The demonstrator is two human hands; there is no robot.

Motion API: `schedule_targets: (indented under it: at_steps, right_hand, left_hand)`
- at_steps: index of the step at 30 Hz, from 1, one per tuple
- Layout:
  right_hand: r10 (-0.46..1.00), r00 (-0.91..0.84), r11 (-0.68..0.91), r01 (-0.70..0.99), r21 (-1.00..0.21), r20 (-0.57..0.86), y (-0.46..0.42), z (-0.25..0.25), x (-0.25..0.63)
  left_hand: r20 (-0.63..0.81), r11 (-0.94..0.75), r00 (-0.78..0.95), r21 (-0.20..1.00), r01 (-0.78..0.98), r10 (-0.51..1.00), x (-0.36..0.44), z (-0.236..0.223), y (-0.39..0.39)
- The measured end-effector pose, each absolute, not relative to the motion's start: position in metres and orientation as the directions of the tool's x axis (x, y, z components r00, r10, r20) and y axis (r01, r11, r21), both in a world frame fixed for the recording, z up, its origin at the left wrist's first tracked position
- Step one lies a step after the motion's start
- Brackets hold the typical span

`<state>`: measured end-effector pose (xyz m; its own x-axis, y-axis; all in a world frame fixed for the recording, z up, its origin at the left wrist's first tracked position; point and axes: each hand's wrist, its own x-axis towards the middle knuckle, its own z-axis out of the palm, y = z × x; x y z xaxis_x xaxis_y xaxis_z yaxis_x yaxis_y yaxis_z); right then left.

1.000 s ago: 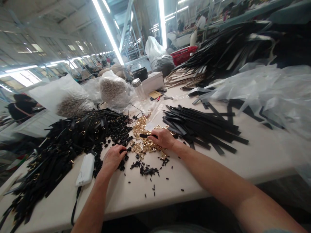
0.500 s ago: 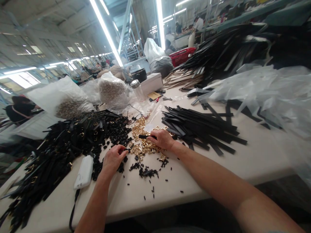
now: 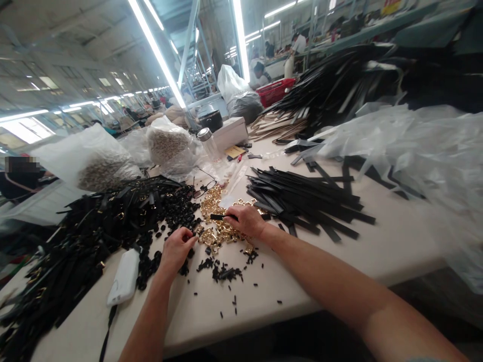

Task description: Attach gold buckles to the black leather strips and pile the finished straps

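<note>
My right hand is closed around a black strap, whose short end sticks out to the left past the fingers. It is over a heap of gold buckles. Lower and to the left, my left hand has thumb and fingers pinched together at the edge of a pile of small black pieces. Whatever lies between those fingertips is too small to make out. Tiny black bits are scattered on the table just in front of the buckles.
Cut black straps lie in a pile to the right, beside clear plastic sheeting. Straps fitted with buckles cover the left side. A white power bank, eyeglasses, a glass jar and filled plastic bags also stand or lie around.
The whole view has shifted slightly, moving the scene a little left. Both hands keep nearly the same places over the pieces; the strap stays in the right hand.
</note>
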<state>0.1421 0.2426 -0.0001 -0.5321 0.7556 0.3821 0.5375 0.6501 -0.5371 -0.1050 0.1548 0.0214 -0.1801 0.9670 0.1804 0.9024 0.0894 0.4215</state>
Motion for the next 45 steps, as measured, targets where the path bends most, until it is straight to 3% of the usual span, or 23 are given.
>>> schedule_targets:
  at_steps: [2, 4, 6, 10, 14, 20, 23, 25, 29, 32, 34, 37, 40, 45]
  right_hand:
    - [0.763, -0.514, 0.642, 0.532, -0.552, 0.392, 0.242, 0.000, 0.141]
    - [0.784, -0.477, 0.615, 0.515, -0.597, 0.397, 0.242, 0.000, 0.141]
    - [0.807, -0.434, 0.582, 0.468, -0.665, 0.401, 0.242, -0.001, 0.140]
    - [0.830, -0.390, 0.539, 0.381, -0.751, 0.399, 0.245, -0.005, 0.140]
    - [0.831, -0.413, 0.526, 0.364, -0.769, 0.373, 0.247, -0.008, 0.140]
    - [0.830, -0.399, 0.522, 0.315, -0.792, 0.389, 0.246, -0.008, 0.139]
    - [0.838, -0.388, 0.520, 0.349, -0.780, 0.384, 0.247, -0.005, 0.143]
    - [0.841, -0.382, 0.526, 0.418, -0.741, 0.382, 0.249, -0.002, 0.145]
    - [0.853, -0.381, 0.518, 0.529, -0.672, 0.357, 0.251, 0.001, 0.149]
    - [0.853, -0.395, 0.518, 0.551, -0.654, 0.343, 0.251, 0.002, 0.149]
    - [0.853, -0.396, 0.517, 0.558, -0.649, 0.339, 0.250, 0.002, 0.149]
    - [0.852, -0.397, 0.520, 0.558, -0.647, 0.342, 0.250, 0.002, 0.149]
    - [0.847, -0.408, 0.527, 0.555, -0.644, 0.341, 0.250, 0.000, 0.149]
    - [0.832, -0.429, 0.546, 0.530, -0.649, 0.351, 0.249, -0.003, 0.146]
  left_hand:
    - [0.143, 0.102, -0.250, 0.642, 0.760, 0.958, -0.099, 0.023, 0.163]
    - [0.063, 0.094, -0.290, 0.862, 0.498, 0.955, -0.088, 0.022, 0.173]
    - [0.000, 0.069, -0.310, 0.975, 0.212, 0.951, -0.073, 0.020, 0.184]
    - [-0.088, 0.030, -0.352, 0.985, -0.169, 0.932, -0.048, 0.007, 0.194]
    - [-0.142, 0.039, -0.347, 0.957, -0.289, 0.927, -0.043, 0.000, 0.192]
    - [-0.132, 0.065, -0.317, 0.975, -0.214, 0.939, -0.045, 0.002, 0.189]
    - [-0.051, 0.056, -0.339, 0.998, 0.006, 0.939, -0.055, 0.001, 0.190]
    - [0.058, 0.045, -0.377, 0.965, 0.258, 0.924, -0.068, 0.002, 0.190]
    - [0.281, 0.158, -0.424, 0.645, 0.748, 0.861, -0.096, 0.009, 0.186]
    - [0.368, 0.227, -0.397, 0.425, 0.876, 0.841, -0.097, 0.017, 0.180]
    - [0.300, 0.212, -0.335, 0.376, 0.902, 0.893, -0.088, 0.021, 0.175]
    - [0.157, 0.126, -0.209, 0.421, 0.898, 0.965, -0.069, 0.021, 0.171]
    - [0.142, 0.025, -0.127, 0.562, 0.827, 0.982, -0.058, 0.018, 0.171]
    - [0.080, 0.030, -0.137, 0.754, 0.656, 0.987, -0.053, 0.014, 0.175]
